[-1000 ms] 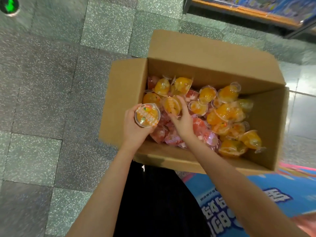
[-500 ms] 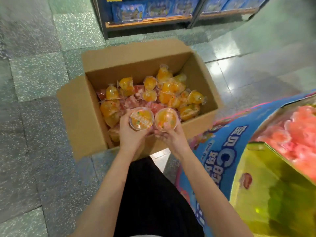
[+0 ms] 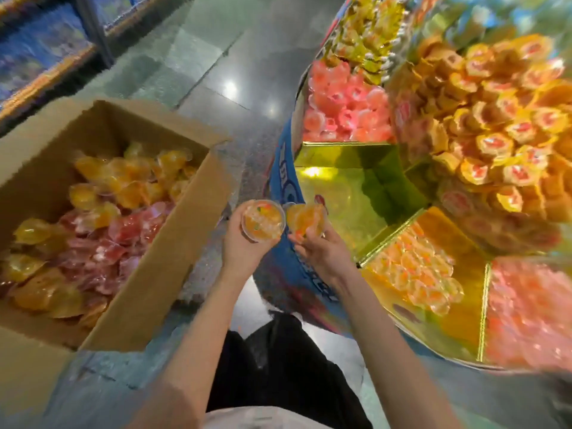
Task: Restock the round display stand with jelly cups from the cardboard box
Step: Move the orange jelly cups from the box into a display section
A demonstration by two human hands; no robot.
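Observation:
My left hand (image 3: 244, 252) grips an orange jelly cup (image 3: 263, 220), lid up. Right beside it my right hand (image 3: 322, 252) holds a second orange jelly cup (image 3: 306, 216). Both cups hover between the cardboard box (image 3: 154, 258) on the left and the round display stand (image 3: 288, 168) on the right, at the stand's blue rim. The box holds several orange and red jelly cups (image 3: 102, 212). The stand's gold-lined compartment (image 3: 349, 193) in front of my hands looks bare; the one to its right holds several orange cups (image 3: 414, 274).
Other compartments hold pink cups (image 3: 343, 106) and red-pink cups (image 3: 529, 308); a raised centre is heaped with orange-wrapped sweets (image 3: 495, 134). A shelf with blue packages (image 3: 40, 48) stands at the far left on the grey tiled floor (image 3: 223, 57). The picture is blurred.
My right hand took a second orange cup from the box. Both hands lifted their cups out and moved right to the stand's rim as my view swung toward the stand.

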